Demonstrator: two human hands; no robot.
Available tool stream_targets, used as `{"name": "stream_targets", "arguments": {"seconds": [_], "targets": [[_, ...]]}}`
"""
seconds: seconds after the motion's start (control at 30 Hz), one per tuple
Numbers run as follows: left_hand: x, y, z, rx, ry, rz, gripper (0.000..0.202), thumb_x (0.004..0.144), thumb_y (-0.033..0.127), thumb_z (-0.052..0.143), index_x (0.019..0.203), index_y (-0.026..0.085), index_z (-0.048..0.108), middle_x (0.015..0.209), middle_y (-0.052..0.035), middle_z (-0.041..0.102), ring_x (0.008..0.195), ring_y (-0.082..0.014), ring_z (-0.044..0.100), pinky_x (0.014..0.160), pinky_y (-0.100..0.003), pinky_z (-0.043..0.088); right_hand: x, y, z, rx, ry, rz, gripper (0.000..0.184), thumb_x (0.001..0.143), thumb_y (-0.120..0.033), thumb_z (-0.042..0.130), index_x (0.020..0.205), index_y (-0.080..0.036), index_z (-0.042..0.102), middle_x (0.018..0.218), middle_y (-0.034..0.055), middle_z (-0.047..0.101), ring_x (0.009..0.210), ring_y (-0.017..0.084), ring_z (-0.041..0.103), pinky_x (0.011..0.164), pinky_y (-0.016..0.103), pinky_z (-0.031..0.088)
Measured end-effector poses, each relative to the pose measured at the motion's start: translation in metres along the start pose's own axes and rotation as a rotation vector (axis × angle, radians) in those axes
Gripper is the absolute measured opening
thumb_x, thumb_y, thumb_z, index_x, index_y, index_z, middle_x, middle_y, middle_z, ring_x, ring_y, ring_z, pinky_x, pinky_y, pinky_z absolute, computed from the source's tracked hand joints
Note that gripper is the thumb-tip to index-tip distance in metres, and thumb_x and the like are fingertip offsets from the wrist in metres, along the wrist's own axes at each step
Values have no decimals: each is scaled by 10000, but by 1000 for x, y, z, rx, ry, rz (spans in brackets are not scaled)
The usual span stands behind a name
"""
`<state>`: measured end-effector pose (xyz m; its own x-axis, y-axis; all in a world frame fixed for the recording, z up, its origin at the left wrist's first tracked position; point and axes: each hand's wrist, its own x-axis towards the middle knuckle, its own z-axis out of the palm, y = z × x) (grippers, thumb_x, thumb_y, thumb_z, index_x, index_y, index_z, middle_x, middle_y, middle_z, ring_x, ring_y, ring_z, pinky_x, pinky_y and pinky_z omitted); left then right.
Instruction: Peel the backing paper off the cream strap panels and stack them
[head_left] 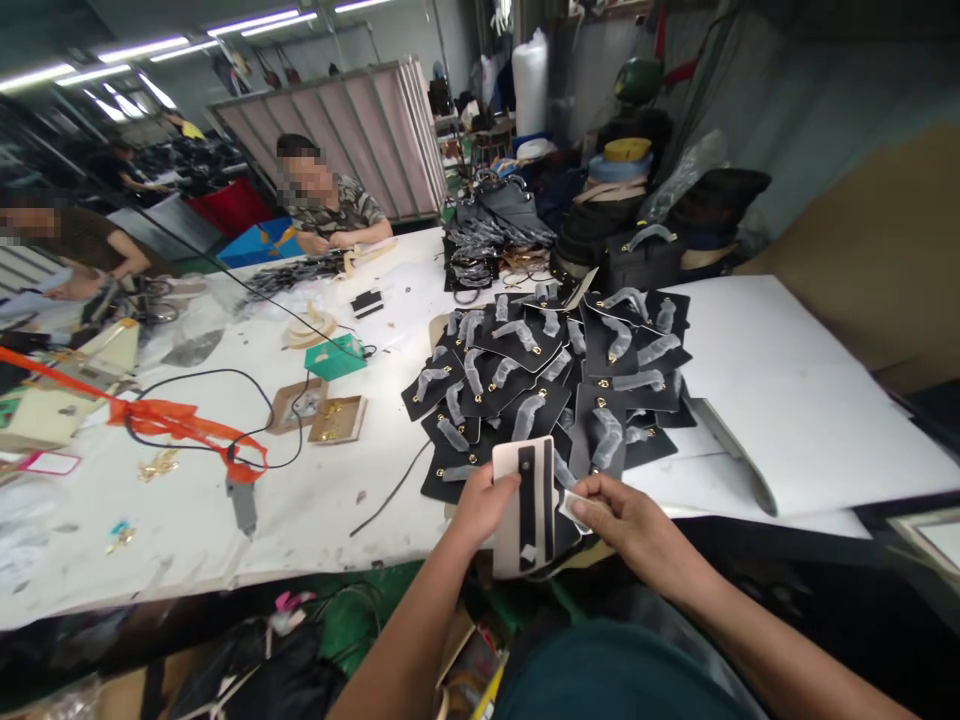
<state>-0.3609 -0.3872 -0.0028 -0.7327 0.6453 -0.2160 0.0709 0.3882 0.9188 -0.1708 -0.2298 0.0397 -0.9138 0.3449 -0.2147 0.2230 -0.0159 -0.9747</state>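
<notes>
My left hand (480, 508) grips the left edge of a flat bag panel (508, 545), thumb on top. The panel is tilted up at the table's front edge, its pale back towards me, with black strips running along it and a small metal stud near the top. Beside its right edge, my right hand (619, 512) pinches a small white piece (576, 508) between thumb and fingers; whether this piece is joined to the panel I cannot tell. Just beyond both hands lies a heap of black bag panels (517, 345) with plastic-wrapped handles and gold-coloured rings.
Left of the heap are a green box (335, 355) with a cable, a cardboard tray (361, 412) of gold-coloured fittings and a grey tool (241, 505) on an orange strip. A rolled white sheet (810, 400) lies right. A co-worker (341, 205) sits across the table.
</notes>
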Motion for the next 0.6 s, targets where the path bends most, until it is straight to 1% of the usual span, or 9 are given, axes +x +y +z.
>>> {"name": "stream_targets", "arguments": {"seconds": [0.13,0.2,0.27,0.37,0.43,0.53,0.6], "targets": [[-46,32,20,-84,0,66,344,914,397,604,1109,169,772,971,-55,789,928,-261,715,787,-320,555,5,0,2,-5,-8,-66,375,932,-569,631,905,-195,641,710,-40,567,651,140,504,599,253,390],[-63,45,31,-79,19,96,356,933,412,595,1141,178,766,998,-51,787,940,-253,709,787,-308,548,3,1,-3,-2,-2,-119,366,927,-554,633,895,-189,646,736,-29,590,671,146,521,610,258,404],[-75,57,43,-50,40,107,347,946,414,589,1133,181,765,1004,-44,783,915,-235,701,785,-294,536,-2,1,-12,-9,16,-173,358,923,-535,637,878,-181,657,757,-18,602,695,150,524,638,266,413],[-84,72,67,-2,35,111,359,964,432,572,1111,164,759,942,-45,765,845,-213,678,762,-284,518,-15,4,-31,-5,84,-194,348,918,-525,637,852,-184,651,695,-33,556,645,139,473,601,261,377],[-86,82,87,27,11,135,374,974,440,561,1141,160,743,921,-50,743,854,-214,667,773,-291,517,-26,7,-45,1,154,-200,335,923,-515,634,839,-191,634,679,-39,536,636,137,459,596,260,367],[-85,97,120,96,15,239,338,986,436,551,1091,176,740,953,-59,707,909,-216,656,841,-307,521,-43,15,-69,10,266,-194,315,920,-504,646,848,-198,619,682,-44,540,644,140,469,615,261,375],[-82,106,142,138,26,333,318,994,430,551,1052,186,746,1030,-79,691,978,-220,654,911,-317,515,-54,21,-86,28,324,-176,317,910,-511,660,858,-201,618,674,-48,542,627,137,466,601,258,369]]}}
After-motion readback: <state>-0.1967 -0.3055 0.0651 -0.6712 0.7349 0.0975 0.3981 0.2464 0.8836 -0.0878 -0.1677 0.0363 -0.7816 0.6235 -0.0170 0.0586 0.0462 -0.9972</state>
